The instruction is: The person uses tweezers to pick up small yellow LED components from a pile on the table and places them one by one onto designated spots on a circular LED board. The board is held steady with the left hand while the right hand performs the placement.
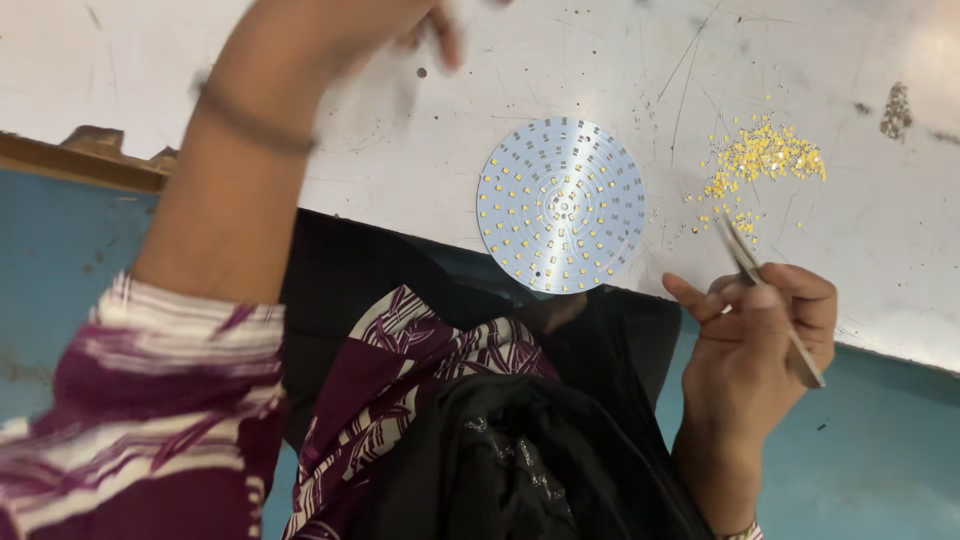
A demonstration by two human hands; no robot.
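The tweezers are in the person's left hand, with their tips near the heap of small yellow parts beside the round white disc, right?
Not quite: the head view shows the tweezers in the right hand, not the left. Their tips do lie near the heap of small yellow parts, beside the round white disc.

A single head-worn camera looks steeply down from close above the round white circuit board studded with small yellow chips (561, 205), which sits just right of centre; the lap lies directly below it.

White round board (561, 205), yellow chips (760, 160), maroon-striped sleeve (140, 400)
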